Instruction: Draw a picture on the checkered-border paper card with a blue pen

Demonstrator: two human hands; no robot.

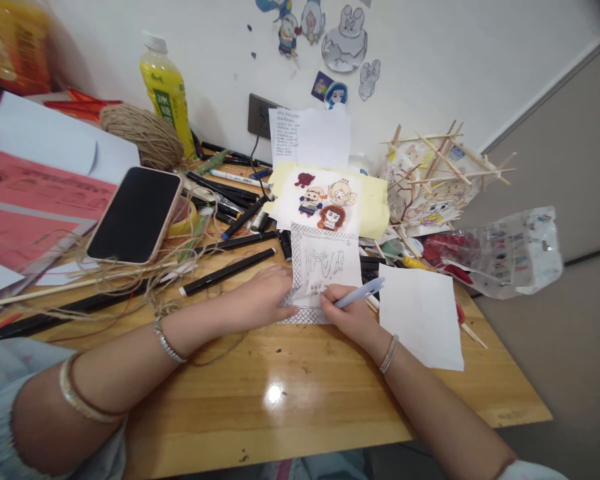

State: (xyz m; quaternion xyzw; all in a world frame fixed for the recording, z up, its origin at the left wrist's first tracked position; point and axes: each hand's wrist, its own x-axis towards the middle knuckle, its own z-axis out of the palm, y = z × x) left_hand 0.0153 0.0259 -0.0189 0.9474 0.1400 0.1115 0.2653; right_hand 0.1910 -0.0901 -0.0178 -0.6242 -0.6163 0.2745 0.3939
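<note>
My right hand (347,313) is closed around a light blue pen (361,293), its tip down at a white sheet of paper (325,260). Line drawings, a few written characters and a cross-hatched border show on that sheet. Flat on the sheet's left edge lies my left hand (265,293), fingers stretched out, holding nothing. Just above, a paper with coloured cartoon figures (330,200) rests over a yellow sheet (377,207). A blank white paper (420,317) lies to the right of my right hand.
Black markers (227,272) are scattered left of the drawing. A phone (135,213), a ball of twine (143,137) and a yellow drink bottle (165,93) are farther left. A stick-and-paper lantern-like frame (437,180) and a plastic bag (510,253) sit at the right.
</note>
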